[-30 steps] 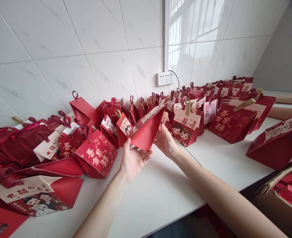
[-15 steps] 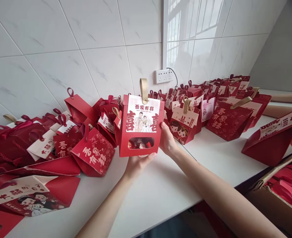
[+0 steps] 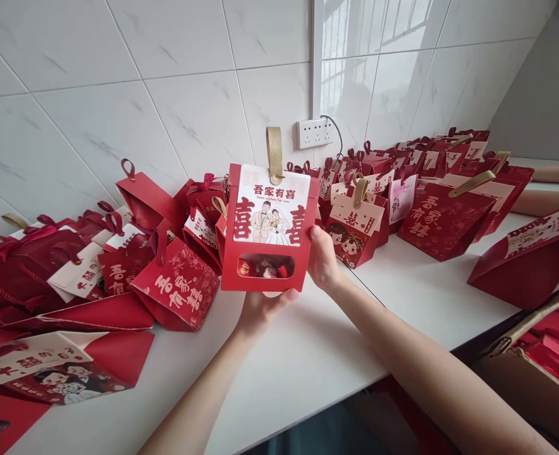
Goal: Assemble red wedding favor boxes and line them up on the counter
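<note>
Held up in front of me is a red wedding favor box (image 3: 270, 218) with a white printed flap showing a couple, a gold strap loop (image 3: 274, 151) on top and an oval window. Wrapped items show through that window. My left hand (image 3: 263, 309) supports the box from below, its fingers partly hidden underneath. At the right side of the box, my right hand (image 3: 324, 259) grips the edge with the thumb in front; its other fingers are behind. The box is upright, above the white table (image 3: 308, 373).
Many favor boxes stand along the wall; among them are a red box (image 3: 178, 287) at left and a dark red box (image 3: 443, 221) at right. A cardboard carton (image 3: 528, 379) with red items is at lower right. Another person's arms (image 3: 545, 202) show at far right. A power strip (image 3: 315, 133) is on the wall.
The box in my hands appears slightly higher and a little closer, leaning slightly differently. My grip is the same. The camera view has shifted slightly.
</note>
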Tool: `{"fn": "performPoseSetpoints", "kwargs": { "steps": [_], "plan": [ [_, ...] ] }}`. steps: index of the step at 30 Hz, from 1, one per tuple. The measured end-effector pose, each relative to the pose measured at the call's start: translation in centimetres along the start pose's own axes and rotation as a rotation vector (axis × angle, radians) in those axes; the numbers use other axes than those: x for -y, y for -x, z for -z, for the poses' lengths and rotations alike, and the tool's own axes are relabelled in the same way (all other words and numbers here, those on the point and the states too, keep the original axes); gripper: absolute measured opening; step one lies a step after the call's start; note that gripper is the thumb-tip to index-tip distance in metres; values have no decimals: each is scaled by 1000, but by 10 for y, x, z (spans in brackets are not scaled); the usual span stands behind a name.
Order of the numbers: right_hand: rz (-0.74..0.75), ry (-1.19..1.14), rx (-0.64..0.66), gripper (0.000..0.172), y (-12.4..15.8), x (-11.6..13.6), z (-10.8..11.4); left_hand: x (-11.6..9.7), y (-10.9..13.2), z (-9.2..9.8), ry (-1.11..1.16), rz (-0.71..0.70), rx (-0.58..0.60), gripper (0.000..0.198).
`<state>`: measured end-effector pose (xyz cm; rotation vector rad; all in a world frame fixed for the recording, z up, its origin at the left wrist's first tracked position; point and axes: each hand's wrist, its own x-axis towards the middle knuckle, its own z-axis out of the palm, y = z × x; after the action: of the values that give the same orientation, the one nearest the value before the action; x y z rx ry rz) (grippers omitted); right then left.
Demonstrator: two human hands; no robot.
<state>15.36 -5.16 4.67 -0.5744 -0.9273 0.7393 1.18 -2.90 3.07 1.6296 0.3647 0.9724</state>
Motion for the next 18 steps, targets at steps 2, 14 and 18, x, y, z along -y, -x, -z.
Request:
{"fn": "performPoseSetpoints", "kwargs": {
  "steps": [2,14,18],
  "plan": [
    [35,40,-41,42,0,-2,0,3,-1,0,76,43,25,49],
    [9,255,-87,53,5,-3,-5,-15,-10,3,555,588,-111,71],
    [15,129,-149,43,3,-11,-3,2,-8,2,120,241,-161,54]
  ]
}}
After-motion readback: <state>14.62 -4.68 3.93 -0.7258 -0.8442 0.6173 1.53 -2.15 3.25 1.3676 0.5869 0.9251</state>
